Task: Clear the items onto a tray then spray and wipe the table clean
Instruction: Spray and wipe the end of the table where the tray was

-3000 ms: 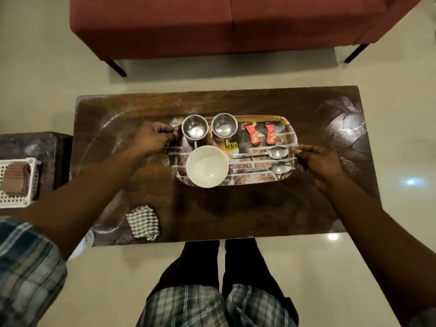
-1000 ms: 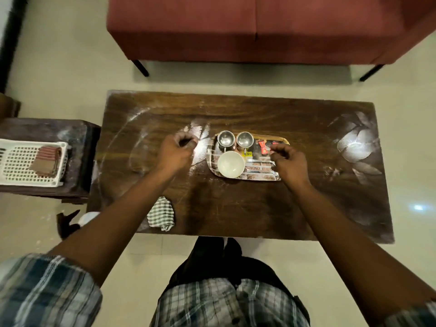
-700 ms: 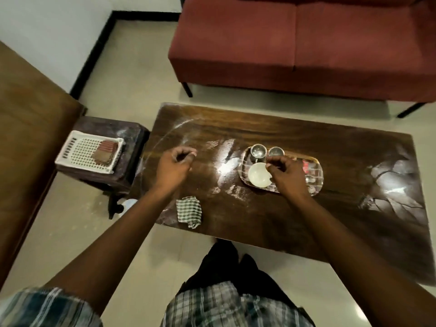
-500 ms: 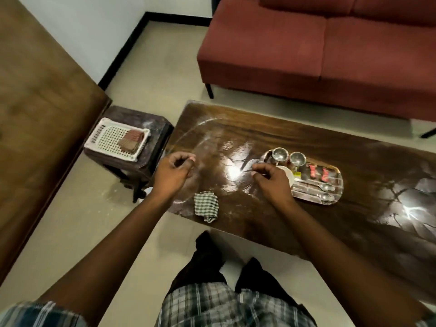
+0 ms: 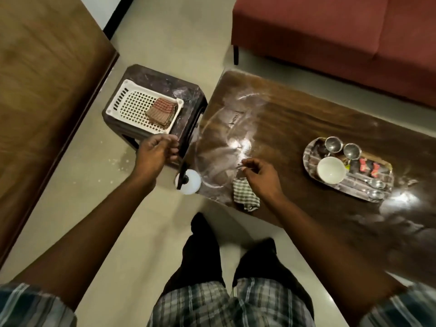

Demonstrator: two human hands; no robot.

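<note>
The patterned tray rests on the dark wooden table, holding two steel cups, a white bowl, red packets and two spoons. A checked cloth lies at the table's near edge. My right hand hovers just above the cloth, fingers loosely curled and empty. My left hand hangs empty over the gap beside the table's left end. A white spray bottle with a black trigger stands on the floor below that hand.
A dark stool to the left of the table carries a white perforated basket with a folded brown cloth. A red sofa stands behind the table. A wooden panel fills the left side.
Both hands let go of the tray and moved left. My view swung left too, bringing the stool, basket and spray bottle into sight. My right hand now hovers over the checked cloth.
</note>
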